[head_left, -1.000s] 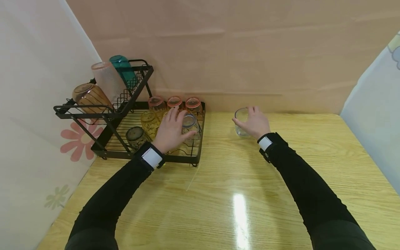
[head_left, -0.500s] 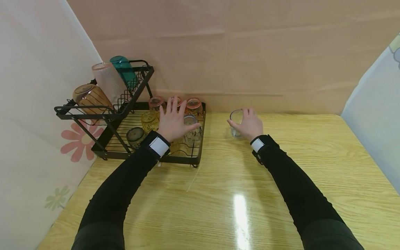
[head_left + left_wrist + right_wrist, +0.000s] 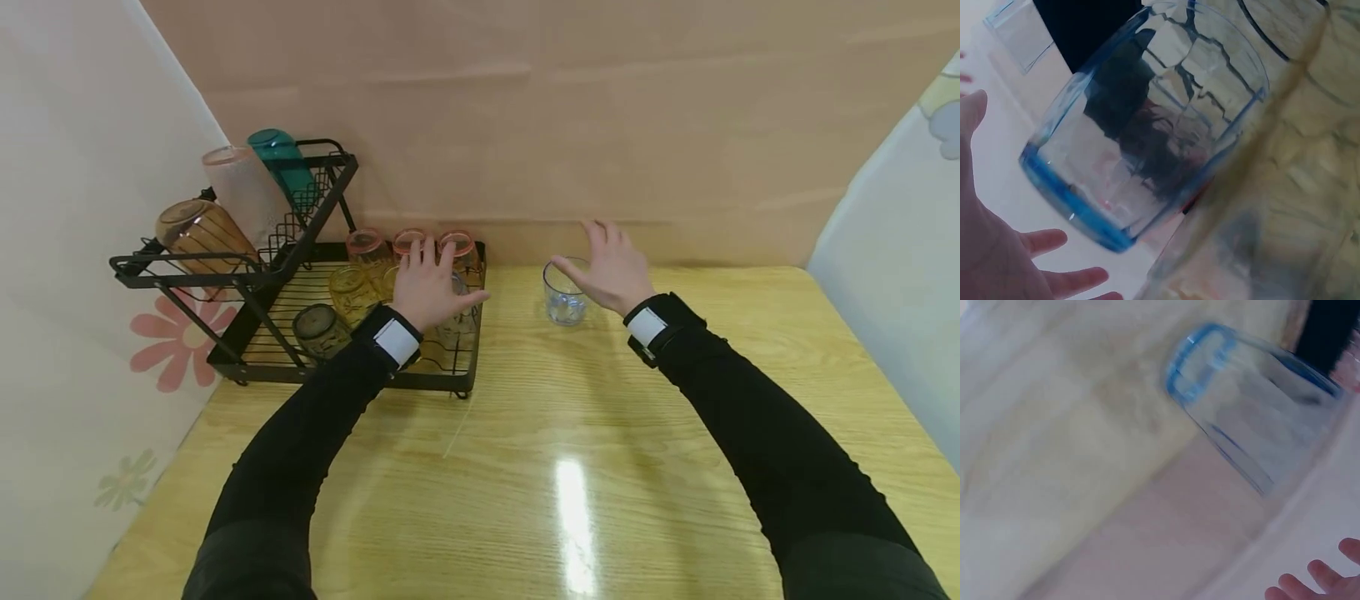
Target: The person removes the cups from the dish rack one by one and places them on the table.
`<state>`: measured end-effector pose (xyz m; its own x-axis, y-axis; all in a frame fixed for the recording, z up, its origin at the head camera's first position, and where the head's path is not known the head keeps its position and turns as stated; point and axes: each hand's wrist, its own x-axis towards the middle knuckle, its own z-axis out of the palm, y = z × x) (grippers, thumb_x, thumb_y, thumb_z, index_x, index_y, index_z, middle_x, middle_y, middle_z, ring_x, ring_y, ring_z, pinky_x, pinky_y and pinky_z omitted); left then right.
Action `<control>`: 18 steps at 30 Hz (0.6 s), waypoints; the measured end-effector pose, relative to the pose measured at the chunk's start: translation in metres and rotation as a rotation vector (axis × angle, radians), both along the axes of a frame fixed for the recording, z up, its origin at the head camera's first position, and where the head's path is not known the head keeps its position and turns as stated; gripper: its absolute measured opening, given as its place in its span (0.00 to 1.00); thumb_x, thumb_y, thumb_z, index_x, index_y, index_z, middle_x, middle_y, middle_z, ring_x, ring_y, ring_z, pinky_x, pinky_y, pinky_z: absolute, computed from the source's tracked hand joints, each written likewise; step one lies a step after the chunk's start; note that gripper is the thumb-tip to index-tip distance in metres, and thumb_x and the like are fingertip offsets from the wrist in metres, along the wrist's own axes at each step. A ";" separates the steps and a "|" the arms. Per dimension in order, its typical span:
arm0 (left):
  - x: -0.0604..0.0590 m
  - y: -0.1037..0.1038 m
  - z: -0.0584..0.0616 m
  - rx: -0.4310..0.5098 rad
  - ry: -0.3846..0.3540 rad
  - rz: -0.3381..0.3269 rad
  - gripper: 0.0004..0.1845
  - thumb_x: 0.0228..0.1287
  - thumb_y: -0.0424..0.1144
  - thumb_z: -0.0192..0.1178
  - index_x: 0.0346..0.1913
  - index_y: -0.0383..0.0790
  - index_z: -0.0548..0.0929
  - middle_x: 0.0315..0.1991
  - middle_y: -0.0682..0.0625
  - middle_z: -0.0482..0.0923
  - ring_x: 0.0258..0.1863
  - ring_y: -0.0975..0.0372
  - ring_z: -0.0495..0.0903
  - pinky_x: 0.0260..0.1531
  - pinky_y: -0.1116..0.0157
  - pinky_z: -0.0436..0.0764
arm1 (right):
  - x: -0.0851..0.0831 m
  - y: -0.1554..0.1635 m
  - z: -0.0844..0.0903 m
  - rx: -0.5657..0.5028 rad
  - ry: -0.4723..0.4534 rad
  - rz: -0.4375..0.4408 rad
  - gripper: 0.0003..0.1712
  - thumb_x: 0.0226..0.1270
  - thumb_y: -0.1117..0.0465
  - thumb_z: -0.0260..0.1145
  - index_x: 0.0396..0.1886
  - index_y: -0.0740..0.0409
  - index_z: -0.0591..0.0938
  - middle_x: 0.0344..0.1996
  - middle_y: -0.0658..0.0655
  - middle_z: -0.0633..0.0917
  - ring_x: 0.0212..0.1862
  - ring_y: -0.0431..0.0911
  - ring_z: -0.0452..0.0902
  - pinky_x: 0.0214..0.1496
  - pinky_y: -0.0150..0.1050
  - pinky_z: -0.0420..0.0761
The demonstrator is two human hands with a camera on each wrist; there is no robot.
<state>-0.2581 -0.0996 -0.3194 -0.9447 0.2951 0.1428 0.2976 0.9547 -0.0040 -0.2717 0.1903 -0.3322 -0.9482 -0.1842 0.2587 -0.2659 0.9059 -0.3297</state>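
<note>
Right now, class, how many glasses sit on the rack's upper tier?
3: an amber glass at the front, a frosted glass in the middle, a teal glass at the back.

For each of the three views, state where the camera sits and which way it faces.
Head: worn high, looking forward and down at the table, dish rack, both sleeves and hands.
Left wrist: close on a blue-tinted glass; left hand at the edge.
Right wrist: faces the clear glass; fingertips show.
Head and right wrist share that glass.

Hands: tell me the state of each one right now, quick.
Left hand: open, fingers spread over the upturned glasses in the rack, holding nothing.
Right hand: open, beside the clear glass on the table, holding nothing.
</note>
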 end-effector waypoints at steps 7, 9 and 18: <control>0.002 0.006 -0.004 -0.006 -0.040 0.025 0.52 0.58 0.74 0.51 0.72 0.37 0.60 0.64 0.31 0.62 0.62 0.39 0.65 0.43 0.51 0.79 | 0.020 0.014 0.030 0.036 -0.023 0.035 0.53 0.66 0.25 0.44 0.79 0.53 0.47 0.75 0.68 0.47 0.71 0.68 0.47 0.62 0.68 0.60; 0.002 0.008 -0.005 -0.002 -0.063 0.037 0.51 0.59 0.74 0.51 0.72 0.37 0.60 0.63 0.31 0.64 0.60 0.40 0.67 0.39 0.52 0.80 | 0.029 0.018 0.036 0.029 -0.024 0.043 0.53 0.66 0.26 0.45 0.79 0.52 0.45 0.75 0.67 0.45 0.72 0.67 0.45 0.61 0.69 0.59; -0.001 0.010 -0.012 0.041 -0.151 0.020 0.46 0.63 0.71 0.48 0.69 0.35 0.64 0.60 0.31 0.66 0.52 0.42 0.73 0.37 0.51 0.80 | 0.064 0.039 0.037 -0.034 0.022 0.094 0.48 0.70 0.33 0.50 0.79 0.52 0.48 0.75 0.65 0.48 0.73 0.64 0.44 0.60 0.70 0.58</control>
